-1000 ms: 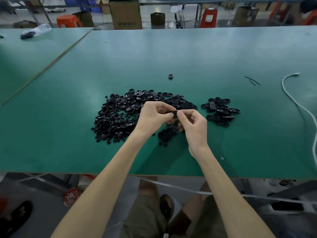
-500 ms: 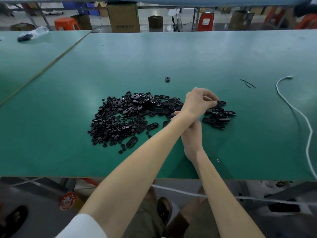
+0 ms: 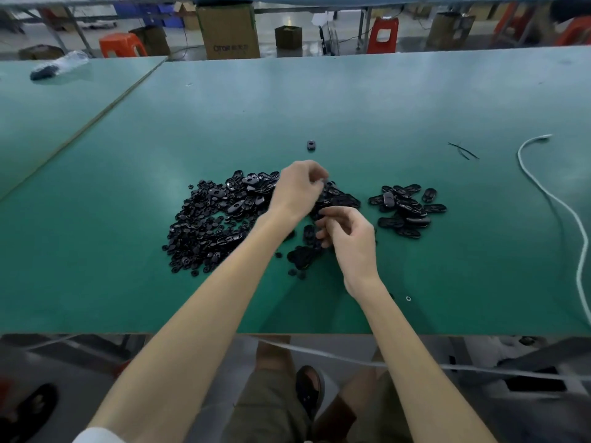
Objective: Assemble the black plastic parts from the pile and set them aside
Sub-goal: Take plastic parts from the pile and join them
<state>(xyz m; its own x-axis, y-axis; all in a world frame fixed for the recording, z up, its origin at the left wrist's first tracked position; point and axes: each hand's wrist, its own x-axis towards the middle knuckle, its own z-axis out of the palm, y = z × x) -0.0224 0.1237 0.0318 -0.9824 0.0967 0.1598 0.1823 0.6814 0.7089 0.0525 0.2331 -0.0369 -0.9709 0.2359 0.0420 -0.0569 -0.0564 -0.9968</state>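
Nearest, the tabletop point(image 3: 96, 282) edge is crossed by both bare forearms, and a tiny pale ring point(image 3: 408, 298) is noted just right of the right wrist. A small clump of black parts point(image 3: 302, 257) lies below and left of the right hand point(image 3: 350, 239). That hand is held just above the green surface with fingers curled toward the palm; whether a part is enclosed cannot be told. The main pile point(image 3: 217, 225) is spread left of both hands, with small round pieces toward its near left and longer oval shells toward its far right. The left hand point(image 3: 299, 190) is raised over that far right margin, blurred, with fingers bent. Something dark is seen at its fingertips, but a pinch cannot be confirmed. The set-aside group point(image 3: 406, 209) lies to the right, apart from the pile, most of its ovals with long axes running roughly left to right. The right hand is judged the nearer to it, the left nearer to the supply. Farther out, a lone black part point(image 3: 311, 145), thin black strands point(image 3: 463, 150) and a white cable point(image 3: 559, 203) are recorded. No container is seen on the tabletop. Beyond it a cardboard box point(image 3: 228, 30) stands on the floor, contents hidden.
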